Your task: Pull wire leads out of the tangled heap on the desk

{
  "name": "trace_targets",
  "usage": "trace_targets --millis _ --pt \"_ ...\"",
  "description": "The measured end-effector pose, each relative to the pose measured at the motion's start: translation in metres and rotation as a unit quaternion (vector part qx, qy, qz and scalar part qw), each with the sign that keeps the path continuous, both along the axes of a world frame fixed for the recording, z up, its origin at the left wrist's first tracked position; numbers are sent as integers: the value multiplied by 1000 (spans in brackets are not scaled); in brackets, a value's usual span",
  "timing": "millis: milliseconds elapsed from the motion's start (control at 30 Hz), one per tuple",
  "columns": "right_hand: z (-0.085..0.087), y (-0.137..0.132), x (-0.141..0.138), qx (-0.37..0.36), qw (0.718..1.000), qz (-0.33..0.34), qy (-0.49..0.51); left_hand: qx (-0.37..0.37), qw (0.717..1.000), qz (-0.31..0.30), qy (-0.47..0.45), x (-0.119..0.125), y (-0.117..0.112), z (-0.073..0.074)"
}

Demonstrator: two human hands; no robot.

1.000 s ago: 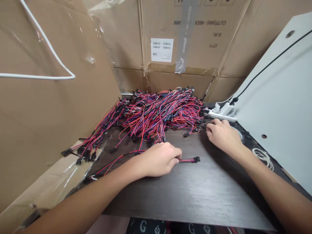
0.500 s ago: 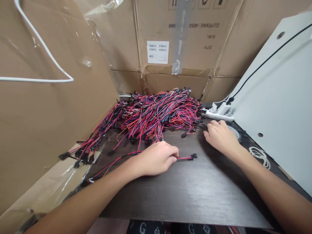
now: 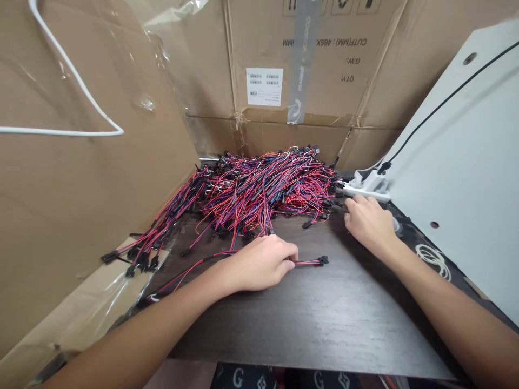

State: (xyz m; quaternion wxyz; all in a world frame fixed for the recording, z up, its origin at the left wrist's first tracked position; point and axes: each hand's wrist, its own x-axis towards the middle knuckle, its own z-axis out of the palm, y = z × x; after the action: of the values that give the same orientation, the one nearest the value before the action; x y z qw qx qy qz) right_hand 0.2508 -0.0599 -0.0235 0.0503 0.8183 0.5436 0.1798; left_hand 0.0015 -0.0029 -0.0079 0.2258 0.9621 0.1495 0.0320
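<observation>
My left hand [image 3: 265, 262] is closed around a red-and-blue wire cable [image 3: 306, 263], low over the table. The cable's black connector [image 3: 323, 260] sticks out to the right of my fingers, and its other end trails left under my forearm. My right hand [image 3: 371, 222] is just in front of the white power strip [image 3: 365, 192], its fingers bent down and together. Its fingertips are partly hidden, so whatever they may hold cannot be made out. Behind both hands lies a big tangled pile of wire cables [image 3: 263, 186], red, blue and orange with black connectors.
Cardboard [image 3: 211, 65] stands behind and to the left, partly wrapped in clear plastic. A white panel [image 3: 466, 162] rises at the right, with a coiled pale cord [image 3: 433, 260] at its foot. More cable ends [image 3: 141, 259] spread at the left of the dark table [image 3: 308, 324].
My right hand has shifted slightly away from me and to the right, toward the power strip. My left hand and its cable have stayed put.
</observation>
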Motion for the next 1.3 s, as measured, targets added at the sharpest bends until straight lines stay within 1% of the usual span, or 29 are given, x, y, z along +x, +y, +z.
trace_targets --millis 267,467,633,767,967,1067,1133,1200,1233,1267,1300 --pt "-2 2 3 14 1000 6 -15 -5 1000 -3 1 0 -1 1" --pt "-2 4 10 32 999 -17 12 -5 1000 -7 2 0 -1 1" --pt "0 4 7 37 998 -34 22 -4 1000 -5 4 0 -1 0" --pt "2 5 4 40 997 -36 49 -3 1000 -5 8 0 -1 1" --pt "5 6 4 74 991 -55 94 -6 1000 -7 1 1 -1 1" --pt "8 4 7 109 986 -53 115 -10 1000 -8 -4 0 0 0" --pt "11 0 8 154 978 -52 132 -13 1000 -8 -8 0 0 0" --pt "16 -4 5 214 960 -19 177 -14 1000 -8 -9 0 0 0" --pt "19 -5 1 241 946 18 217 -16 1000 -9 -10 0 0 0" --pt "21 -7 -3 264 925 64 265 -19 1000 -10 -12 0 0 0" --pt "23 -9 -8 261 904 113 321 -23 1000 -13 -15 0 1 0"
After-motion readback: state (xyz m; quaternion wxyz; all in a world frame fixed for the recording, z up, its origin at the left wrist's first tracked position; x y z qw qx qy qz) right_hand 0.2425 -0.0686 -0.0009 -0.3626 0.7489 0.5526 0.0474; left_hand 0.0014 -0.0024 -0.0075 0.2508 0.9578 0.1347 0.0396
